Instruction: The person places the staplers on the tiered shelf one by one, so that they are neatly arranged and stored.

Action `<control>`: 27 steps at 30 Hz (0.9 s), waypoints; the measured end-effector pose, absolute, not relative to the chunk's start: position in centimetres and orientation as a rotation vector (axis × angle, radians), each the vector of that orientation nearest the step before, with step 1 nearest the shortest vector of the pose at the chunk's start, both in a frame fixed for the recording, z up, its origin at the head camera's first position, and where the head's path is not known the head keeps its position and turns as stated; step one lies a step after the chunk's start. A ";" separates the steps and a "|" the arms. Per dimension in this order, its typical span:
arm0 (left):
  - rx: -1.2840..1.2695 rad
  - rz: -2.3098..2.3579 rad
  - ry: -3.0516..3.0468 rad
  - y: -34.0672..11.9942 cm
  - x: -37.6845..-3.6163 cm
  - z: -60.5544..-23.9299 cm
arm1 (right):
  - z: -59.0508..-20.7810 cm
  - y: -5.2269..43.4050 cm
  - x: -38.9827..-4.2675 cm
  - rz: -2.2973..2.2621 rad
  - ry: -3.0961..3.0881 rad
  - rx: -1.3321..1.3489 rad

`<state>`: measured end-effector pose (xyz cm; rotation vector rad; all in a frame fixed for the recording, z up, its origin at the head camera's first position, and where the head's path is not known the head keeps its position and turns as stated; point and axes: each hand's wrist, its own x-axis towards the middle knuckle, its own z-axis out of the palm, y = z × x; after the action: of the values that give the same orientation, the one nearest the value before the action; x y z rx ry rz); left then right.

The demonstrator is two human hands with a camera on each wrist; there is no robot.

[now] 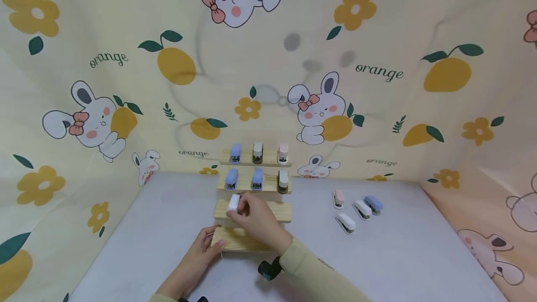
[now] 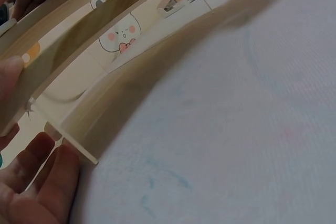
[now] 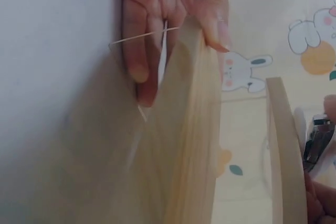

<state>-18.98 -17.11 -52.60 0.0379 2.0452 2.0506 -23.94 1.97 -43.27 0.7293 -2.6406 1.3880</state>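
Note:
A tiered wooden display rack (image 1: pixel 235 240) with clear supports stands on the table. My left hand (image 1: pixel 199 255) grips the left end of its lowest shelf, thumb on top; in the left wrist view, curled fingers (image 2: pixel 39 182) show by the clear support. Between thumb and fingers my right hand (image 1: pixel 258 218) pinches a white mini stapler (image 1: pixel 233 202), over the left end of the third shelf (image 1: pixel 277 211). The stapler's dark metal underside (image 3: pixel 317 140) appears beside that shelf's edge in the right wrist view. The right forearm crosses above the lowest shelf.
Blue, white and pink mini staplers stand on the two upper shelves, including a pink one (image 1: pixel 283 153) at top right. Right of the rack lie a pink stapler (image 1: pixel 338 198), two white ones (image 1: pixel 346 223) and a blue one (image 1: pixel 373 203). A patterned cloth (image 1: pixel 251 59) hangs behind.

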 end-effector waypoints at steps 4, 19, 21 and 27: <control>0.032 2.042 2.046 -17.5 -18.7 -52.1 | -42.9 1.5 -23.7 1.341 -2.671 0.716; -0.032 2.002 2.049 -17.3 -19.5 -51.5 | -42.6 1.8 -24.7 1.352 -2.728 0.698; -0.040 2.005 2.051 -17.3 -19.3 -51.7 | -42.8 1.8 -24.6 1.350 -2.731 0.709; -0.021 2.006 2.049 -17.2 -19.3 -52.1 | -43.1 1.5 -24.4 1.286 -2.760 0.672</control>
<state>-19.25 -17.17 -52.15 -0.0206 2.0486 2.0058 -24.42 1.54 -43.06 0.6719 -2.7600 1.2856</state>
